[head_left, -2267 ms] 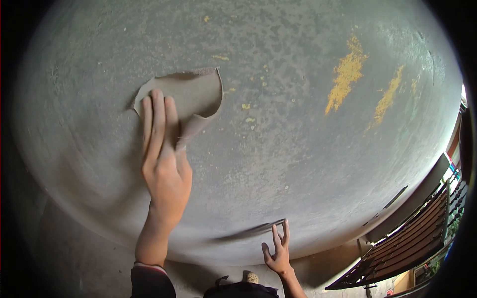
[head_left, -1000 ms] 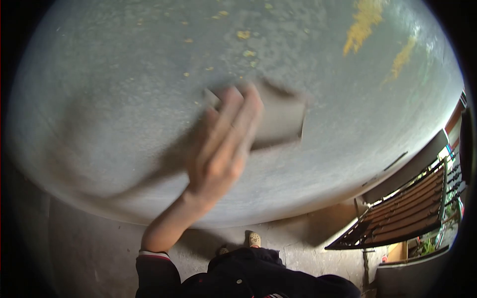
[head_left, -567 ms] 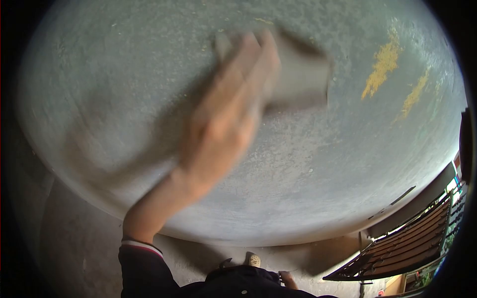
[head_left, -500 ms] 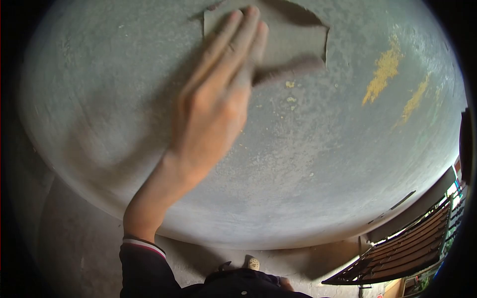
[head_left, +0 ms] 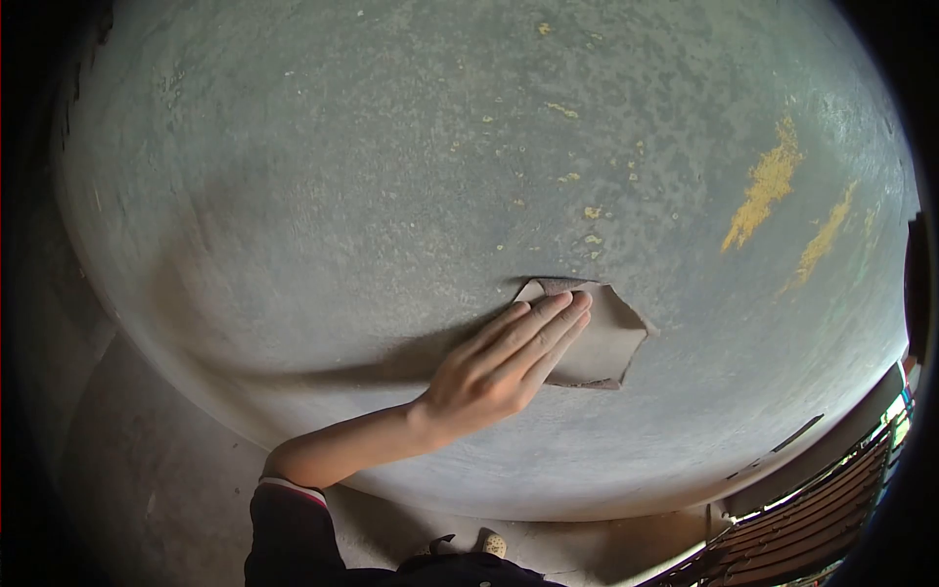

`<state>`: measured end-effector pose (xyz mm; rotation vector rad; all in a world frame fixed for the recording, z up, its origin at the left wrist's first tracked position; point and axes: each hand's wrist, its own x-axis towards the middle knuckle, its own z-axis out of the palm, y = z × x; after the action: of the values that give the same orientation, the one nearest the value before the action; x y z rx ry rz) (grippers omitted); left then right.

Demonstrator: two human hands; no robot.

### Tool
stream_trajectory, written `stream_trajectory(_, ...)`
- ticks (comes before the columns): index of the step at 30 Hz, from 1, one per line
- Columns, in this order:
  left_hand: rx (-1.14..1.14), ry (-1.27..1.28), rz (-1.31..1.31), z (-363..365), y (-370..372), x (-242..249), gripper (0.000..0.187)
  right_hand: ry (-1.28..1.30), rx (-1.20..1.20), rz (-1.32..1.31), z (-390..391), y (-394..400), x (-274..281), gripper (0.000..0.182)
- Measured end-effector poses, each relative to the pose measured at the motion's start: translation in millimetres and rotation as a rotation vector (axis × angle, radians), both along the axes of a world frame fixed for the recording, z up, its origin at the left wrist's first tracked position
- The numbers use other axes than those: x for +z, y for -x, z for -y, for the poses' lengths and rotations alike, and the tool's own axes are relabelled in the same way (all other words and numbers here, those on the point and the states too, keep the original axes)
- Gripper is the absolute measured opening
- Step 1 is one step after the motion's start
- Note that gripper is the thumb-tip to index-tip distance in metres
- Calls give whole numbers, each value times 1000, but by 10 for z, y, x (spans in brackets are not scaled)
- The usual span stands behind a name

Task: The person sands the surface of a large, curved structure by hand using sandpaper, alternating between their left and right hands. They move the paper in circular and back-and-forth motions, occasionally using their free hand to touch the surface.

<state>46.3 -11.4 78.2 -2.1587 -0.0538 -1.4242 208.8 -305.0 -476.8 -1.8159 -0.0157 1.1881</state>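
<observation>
My left hand (head_left: 499, 372) lies over a torn, grey-beige sheet of sandpaper (head_left: 606, 342), fingers together and stretched out, holding it against a large curved grey surface (head_left: 323, 215). The thumb is hidden. A darker, rough underside shows where the sheet's upper edge curls back by the fingertips. The surface around it is mottled, with small yellowish specks above the hand. Two yellow patches, a larger one (head_left: 763, 186) and a thinner one (head_left: 822, 235), mark its right side. My right hand is out of view.
The grey surface bulges toward me and ends in a rounded lower edge above the concrete floor (head_left: 176, 460). A slatted brown rack or grating (head_left: 812, 519) stands at the lower right. A speckled shoe tip (head_left: 494, 544) shows below my body's edge.
My left hand has moved down and slightly right over the surface, taking the sandpaper with it. The specks it passed are now uncovered, and the view has shifted slightly.
</observation>
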Motion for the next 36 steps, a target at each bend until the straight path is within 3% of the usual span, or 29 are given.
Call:
stream_trajectory(3, -127, 275, 85, -46, 240, 474, 45, -19, -4, 20, -28, -33, 13, 22)
stream_trajectory(4, 23, 159, 128, -239, 302, 650, 46, -21, -3, 24, -8, -30, 24, 22)
stream_trajectory(5, 18, 169, 175, -205, 269, 664, 46, -26, -2, 28, -11, -24, 29, 22)
stream_trajectory(7, -40, 180, 131, -99, 140, 466, 45, -32, -2, 30, 47, 8, -29, 22)
stream_trajectory(9, -18, 150, -43, 17, -2, -139, 44, -35, -9, 40, 114, 28, -9, 21)
stream_trajectory(12, 51, 31, 56, -74, 180, 141, 39, -49, -37, 63, 194, 17, 5, 21)
stream_trajectory(13, 126, 122, 111, -98, 294, 349, 42, -50, -43, 74, 234, -9, 23, 21)
stream_trajectory(15, 251, 41, 319, -275, 351, 720, 39, -38, -54, 86, 429, 6, -6, 21)
stream_trajectory(19, 94, 108, 188, -98, 181, 248, 35, -9, -125, 58, 926, 445, -146, 21)
stream_trajectory(22, 154, 58, 36, -9, 144, -218, 34, -15, -158, 62, 1084, 575, -187, 21)
stream_trajectory(25, 193, 169, 144, -88, 281, 110, 41, -51, -165, 84, 960, 555, -196, 21)
stream_trajectory(26, 311, 169, 164, -97, 328, 283, 45, -60, -163, 91, 920, 545, -175, 21)
stream_trajectory(28, 246, 134, 233, -135, 284, 428, 48, -81, -155, 105, 853, 513, -202, 21)
stream_trajectory(31, -99, 190, -89, 21, 71, -125, 48, -106, -148, 116, 753, 542, -168, 21)
stream_trajectory(32, -97, 194, -91, 30, 72, -116, 48, -107, -146, 119, 788, 559, -194, 21)
stream_trajectory(34, -46, 44, -100, -4, 84, 90, 46, -129, -147, 128, 710, 584, -254, 21)
stream_trajectory(35, 40, 123, -63, -3, 199, 436, 45, -139, -146, 133, 643, 595, -225, 21)
stream_trajectory(36, 92, 47, 100, -133, 208, 662, 44, -141, -141, 138, 643, 606, -207, 21)
